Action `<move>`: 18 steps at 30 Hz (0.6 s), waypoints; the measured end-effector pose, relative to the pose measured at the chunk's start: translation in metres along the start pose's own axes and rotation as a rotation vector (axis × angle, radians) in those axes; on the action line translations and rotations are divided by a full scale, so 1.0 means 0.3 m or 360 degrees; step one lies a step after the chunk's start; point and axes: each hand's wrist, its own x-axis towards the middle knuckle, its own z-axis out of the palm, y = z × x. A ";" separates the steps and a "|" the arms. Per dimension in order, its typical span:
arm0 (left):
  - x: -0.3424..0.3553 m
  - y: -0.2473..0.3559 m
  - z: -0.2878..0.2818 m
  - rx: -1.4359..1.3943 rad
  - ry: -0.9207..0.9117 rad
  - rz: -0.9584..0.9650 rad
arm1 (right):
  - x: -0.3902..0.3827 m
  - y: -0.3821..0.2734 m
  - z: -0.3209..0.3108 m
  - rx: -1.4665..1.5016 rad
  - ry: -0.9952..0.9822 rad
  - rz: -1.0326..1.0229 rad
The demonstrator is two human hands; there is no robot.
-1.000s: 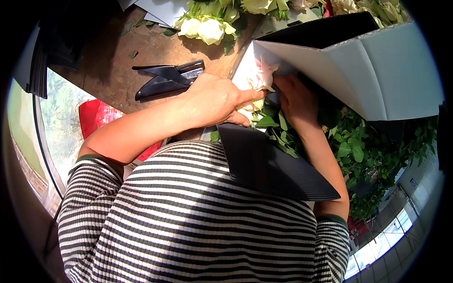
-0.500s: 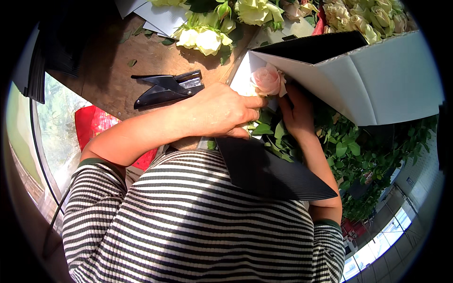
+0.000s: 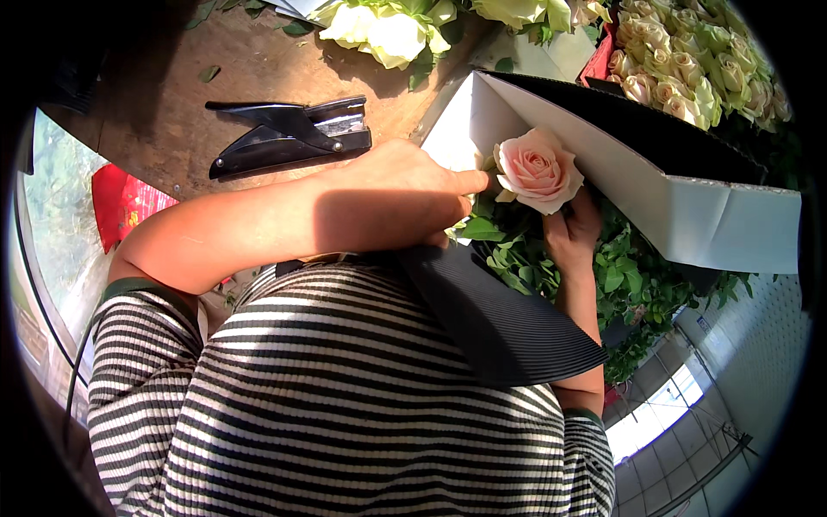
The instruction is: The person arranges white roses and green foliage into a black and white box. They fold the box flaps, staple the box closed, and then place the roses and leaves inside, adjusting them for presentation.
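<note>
A pale pink rose (image 3: pixel 541 168) is open toward me beside the white board. My right hand (image 3: pixel 573 231) is closed just under its bloom, fingertips partly hidden behind the petals. My left hand (image 3: pixel 418 188) is curled, its index finger stretched toward the rose. Below the left fingers, the upper edge of a black corrugated sheet (image 3: pixel 508 323) is gripped against green leaves (image 3: pixel 517 265) and a pale bloom that is mostly hidden. The sheet slants down across my striped shirt toward my right forearm.
A black stapler-like hand tool (image 3: pixel 293 136) lies on the brown wooden table (image 3: pixel 164 103). Pale greenish roses (image 3: pixel 388 33) rest at the table's back. At right stand a folded white board (image 3: pixel 732 224) with a black inside and many cream roses (image 3: pixel 680 65). A red package (image 3: pixel 125 202) sits at left.
The pink rose has moved right and slightly down with my right hand and now faces up more fully. My left hand keeps its curled pose. The whole view has shifted a little.
</note>
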 end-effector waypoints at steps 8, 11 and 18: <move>0.038 0.016 -0.022 0.0622 -0.0079 0.0211 | -0.089 -0.217 -0.275 -0.0121 0.0274 -0.0294; 0.029 0.034 -0.030 0.0790 -0.0020 0.0250 | -0.274 -0.283 -0.587 0.0641 0.1158 -0.0356; 0.062 0.069 -0.036 0.1039 -0.0094 0.0405 | -1.302 -0.488 -1.383 -0.0841 0.3362 -0.0715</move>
